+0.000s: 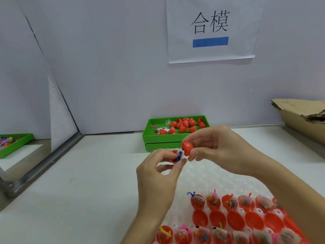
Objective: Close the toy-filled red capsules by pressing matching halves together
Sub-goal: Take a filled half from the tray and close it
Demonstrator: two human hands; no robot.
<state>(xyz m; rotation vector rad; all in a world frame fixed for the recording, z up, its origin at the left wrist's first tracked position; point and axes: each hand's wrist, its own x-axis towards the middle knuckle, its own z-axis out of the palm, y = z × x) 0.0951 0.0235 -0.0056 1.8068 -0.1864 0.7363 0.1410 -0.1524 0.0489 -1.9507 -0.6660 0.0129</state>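
Observation:
My left hand (158, 175) pinches a red capsule half (174, 153) stuffed with a blue toy and a white packet (179, 156). My right hand (218, 147) holds an empty red capsule half (187, 148) between thumb and fingers, its open side tilted toward the filled half. The two halves nearly touch above the table. Below them a white dimpled tray (211, 178) carries rows of toy-filled red halves (213, 202) and empty red halves (218, 219).
A green tray (175, 140) by the back wall holds several closed red capsules (184, 125) and some loose toys. Another green tray (15, 143) of colourful toys sits far left. A torn cardboard box (302, 117) stands at the right.

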